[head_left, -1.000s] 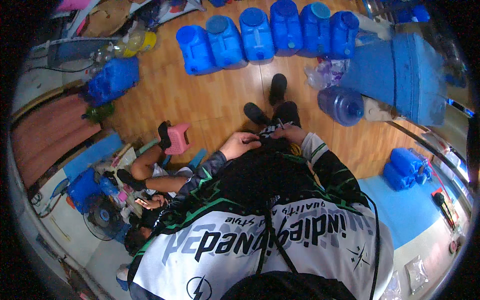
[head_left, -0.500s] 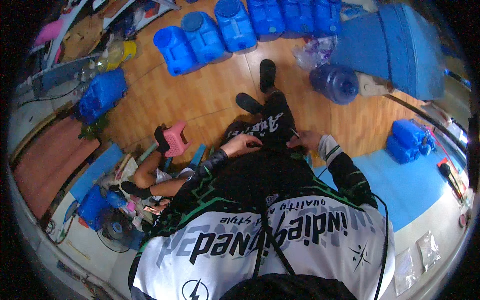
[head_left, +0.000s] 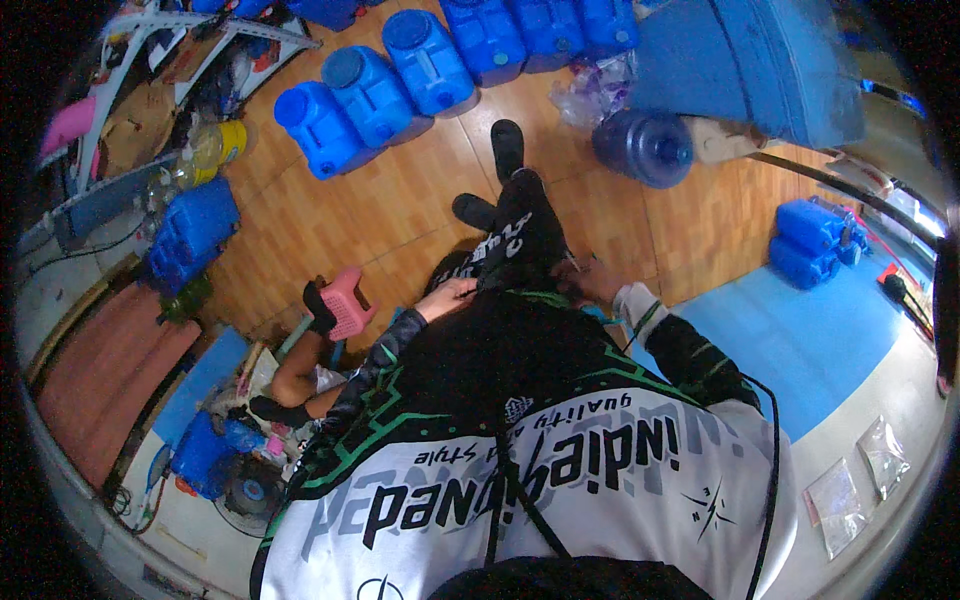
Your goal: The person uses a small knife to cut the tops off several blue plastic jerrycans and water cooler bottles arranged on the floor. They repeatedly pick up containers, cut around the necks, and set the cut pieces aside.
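My left hand [head_left: 447, 298] is at the black cloth of my clothes in my lap, its fingers pressed together in a pinch. What lies between them is too dark to make out. Across the lap, my right hand [head_left: 597, 282] is closed, and a small thin pale stick-like thing [head_left: 571, 262] pokes up from its fingertips. Black trousers [head_left: 510, 240] with white lettering stretch out between and beyond the hands, ending in dark shoes [head_left: 508, 148]. The black and green lower part of my shirt [head_left: 510, 345] lies just below both hands.
Several blue jerrycans [head_left: 430, 62] stand in a row ahead, with a round blue water bottle [head_left: 643, 149] to their right. A pink stool [head_left: 348, 303] is on the left, next to another person's bent leg [head_left: 297, 370]. A blue mat [head_left: 760, 335] covers the right side.
My view has shifted, so the surroundings sit further left. My left hand has moved left, its fingers now closer together against the dark cloth. The right hand stays closed beside the lap.
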`<state>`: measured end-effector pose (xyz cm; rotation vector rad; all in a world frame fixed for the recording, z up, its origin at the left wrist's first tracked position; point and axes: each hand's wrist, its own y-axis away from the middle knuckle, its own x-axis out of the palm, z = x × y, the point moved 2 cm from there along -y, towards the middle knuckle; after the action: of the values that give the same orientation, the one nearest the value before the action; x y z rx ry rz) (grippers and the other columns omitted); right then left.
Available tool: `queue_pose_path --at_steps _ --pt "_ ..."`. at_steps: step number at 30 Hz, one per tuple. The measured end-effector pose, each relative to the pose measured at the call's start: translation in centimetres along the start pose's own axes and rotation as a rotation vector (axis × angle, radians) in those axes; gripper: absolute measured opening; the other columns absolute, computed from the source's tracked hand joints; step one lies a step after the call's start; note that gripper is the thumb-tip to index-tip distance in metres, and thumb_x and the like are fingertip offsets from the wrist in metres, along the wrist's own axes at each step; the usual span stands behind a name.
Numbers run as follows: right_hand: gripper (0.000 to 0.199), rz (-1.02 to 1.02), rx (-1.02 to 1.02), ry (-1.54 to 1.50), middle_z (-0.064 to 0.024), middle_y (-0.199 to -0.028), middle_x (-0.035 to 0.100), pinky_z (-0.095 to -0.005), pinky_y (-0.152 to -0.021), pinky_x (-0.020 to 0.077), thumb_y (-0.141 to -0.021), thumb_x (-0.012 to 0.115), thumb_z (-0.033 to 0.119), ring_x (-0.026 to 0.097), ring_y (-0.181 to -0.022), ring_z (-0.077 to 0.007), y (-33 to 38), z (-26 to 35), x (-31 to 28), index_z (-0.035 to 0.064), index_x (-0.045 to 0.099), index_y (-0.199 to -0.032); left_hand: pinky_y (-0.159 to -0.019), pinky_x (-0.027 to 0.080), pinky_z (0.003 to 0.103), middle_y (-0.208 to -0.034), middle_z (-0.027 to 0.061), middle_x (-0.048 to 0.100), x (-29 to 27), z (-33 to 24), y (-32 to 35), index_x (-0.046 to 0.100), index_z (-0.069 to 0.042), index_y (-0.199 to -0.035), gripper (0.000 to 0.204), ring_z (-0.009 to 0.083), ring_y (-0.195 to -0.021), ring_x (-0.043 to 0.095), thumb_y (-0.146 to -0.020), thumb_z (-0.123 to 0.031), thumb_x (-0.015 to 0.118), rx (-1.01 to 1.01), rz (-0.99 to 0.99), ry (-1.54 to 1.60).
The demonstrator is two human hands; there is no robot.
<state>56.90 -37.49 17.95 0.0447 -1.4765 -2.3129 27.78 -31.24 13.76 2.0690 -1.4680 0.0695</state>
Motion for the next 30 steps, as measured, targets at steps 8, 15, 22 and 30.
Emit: queue_pose_path --at_steps 8,15,22,30 --pt "0.038 -0.128 -0.577 0.547 -0.0134 -0.074 0.062 -0.0386 -0.066 0.0490 -0.084 0.057 0.038 0.060 -0.066 -0.0248 4.4 0.5 2.0 0.0037 0.063 -0.099 -0.080 0.041 0.025 -0.100 -0.0031 0.059 -0.2 -2.1 0.7 0.058 -0.004 -0.111 0.023 0.0081 -0.090 0.051 -0.094 -0.015 0.047 -0.028 -0.093 -0.046" --pt "0.043 0.107 0.278 -0.295 -0.0142 -0.086 0.063 -0.0351 -0.074 0.0474 -0.082 0.059 0.043 0.060 -0.077 -0.0271 5.8 -3.0 2.3 0.0029 0.064 -0.098 -0.070 0.042 0.018 -0.088 -0.0060 0.057 0.2 -3.6 1.5 0.060 -0.004 -0.102 0.021 0.0035 -0.079 0.050 -0.092 -0.021 0.053 -0.350 -0.139 0.096" --pt "0.041 -0.311 -0.554 0.359 -0.0180 -0.099 0.061 -0.0396 -0.079 0.0478 -0.080 0.064 0.020 0.060 -0.085 -0.0354 2.3 -1.6 4.9 0.0140 0.054 -0.120 -0.074 0.042 0.019 -0.093 -0.0055 0.059 -0.3 -3.4 2.0 0.059 -0.002 -0.106 0.020 0.0041 -0.081 0.051 -0.094 -0.014 0.048 -0.350 -0.130 0.165" --pt "0.027 -0.257 -0.788 0.366 -0.0163 -0.090 0.059 -0.0392 -0.075 0.0480 -0.083 0.057 0.019 0.059 -0.085 -0.0328 -1.8 -0.4 5.2 0.0157 0.059 -0.110 -0.070 0.044 0.019 -0.088 -0.0047 0.061 0.0 -3.5 1.3 0.061 -0.003 -0.101 0.016 0.0042 -0.077 0.054 -0.093 -0.013 0.050 -0.232 -0.121 0.229"
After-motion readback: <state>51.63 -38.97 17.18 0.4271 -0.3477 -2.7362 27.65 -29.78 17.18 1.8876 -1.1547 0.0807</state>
